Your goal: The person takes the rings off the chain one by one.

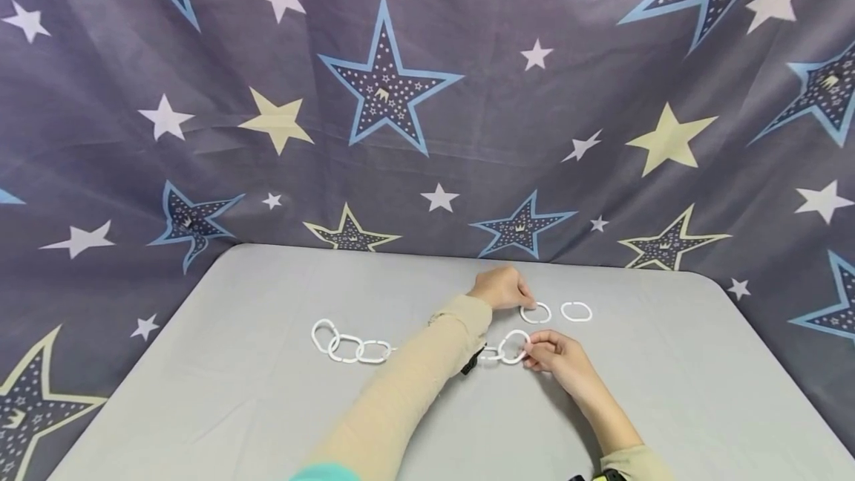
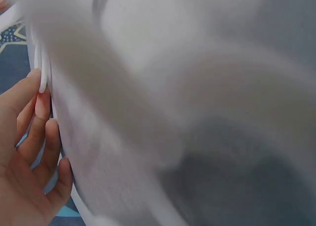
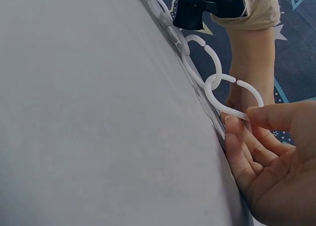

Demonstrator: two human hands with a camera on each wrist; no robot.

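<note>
My left hand (image 1: 502,289) reaches across to the far side of the table and pinches a loose white plastic link (image 1: 549,313) by its left end. In the left wrist view the thumb and a fingertip of that hand (image 2: 34,152) meet on the white link (image 2: 43,75). Closer in, my right hand (image 1: 559,356) holds the end link (image 1: 505,335) of a white chain between thumb and fingers. The right wrist view shows a small gap in this end link (image 3: 212,95), which is hooked through its neighbour (image 3: 217,63). My left forearm hides the chain's middle.
Another loose white link (image 1: 577,311) lies to the right of the pinched one. The chain's left part (image 1: 345,348) rests on the grey-covered table (image 1: 267,421). Behind the table hangs a dark curtain (image 1: 467,139) with stars. A black strap device (image 1: 471,361) sits at my left wrist.
</note>
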